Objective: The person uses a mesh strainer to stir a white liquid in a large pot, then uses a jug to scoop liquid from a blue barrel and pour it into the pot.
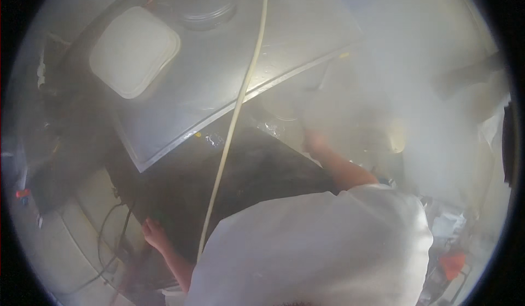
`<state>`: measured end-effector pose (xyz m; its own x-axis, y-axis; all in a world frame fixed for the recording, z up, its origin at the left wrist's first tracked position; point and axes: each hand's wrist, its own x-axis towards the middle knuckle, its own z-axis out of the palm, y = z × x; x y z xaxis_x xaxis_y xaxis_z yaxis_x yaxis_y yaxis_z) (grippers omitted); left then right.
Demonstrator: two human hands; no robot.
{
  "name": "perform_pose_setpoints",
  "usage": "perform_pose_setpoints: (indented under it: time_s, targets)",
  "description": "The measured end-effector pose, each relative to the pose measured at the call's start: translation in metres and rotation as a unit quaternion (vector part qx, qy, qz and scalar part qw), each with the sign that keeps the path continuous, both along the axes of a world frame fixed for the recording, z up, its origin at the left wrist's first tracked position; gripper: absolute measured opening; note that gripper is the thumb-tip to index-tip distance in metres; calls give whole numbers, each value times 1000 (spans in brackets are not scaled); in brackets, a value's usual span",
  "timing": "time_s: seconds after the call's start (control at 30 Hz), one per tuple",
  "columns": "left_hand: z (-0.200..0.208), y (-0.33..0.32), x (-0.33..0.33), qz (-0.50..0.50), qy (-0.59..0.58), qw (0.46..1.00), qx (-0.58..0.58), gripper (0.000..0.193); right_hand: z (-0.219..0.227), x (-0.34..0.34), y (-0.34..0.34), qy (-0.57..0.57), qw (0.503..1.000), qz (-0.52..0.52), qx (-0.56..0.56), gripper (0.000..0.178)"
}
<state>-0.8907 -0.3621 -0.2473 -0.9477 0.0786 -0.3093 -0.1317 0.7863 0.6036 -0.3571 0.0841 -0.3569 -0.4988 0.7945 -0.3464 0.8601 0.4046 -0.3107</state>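
Dark panel (268,166): left hand (156,234) at left edge, right hand (315,142) near far-right edge; finger spread cannot be determined.

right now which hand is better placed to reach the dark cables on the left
Left, most likely: your left hand shows close beside the dark cables. Your right hand is farther off, across the pale hose in this view, and looks hazy.
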Motion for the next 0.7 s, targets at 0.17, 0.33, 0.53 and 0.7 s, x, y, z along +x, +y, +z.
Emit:
perform_pose_setpoints:
  time_s: [0.17, 0.33, 0.53, 0.7]
  targets:
    - [90, 64, 129, -22, 103, 993, 52, 39, -3, 9, 24, -145, 987, 21, -63, 29]
    - [132, 119, 234, -140, 101, 985, 7, 27, -75, 63, 23, -57, 987, -45, -141, 31]
    - [143, 132, 353, -139, 80, 982, 99, 31, -41, 109, 44, -23, 993, 8, -117, 33]
    - [138, 102, 470, -87, 78, 986, 121, 32, -19, 139, 75, 9, 994, 63, -92, 33]
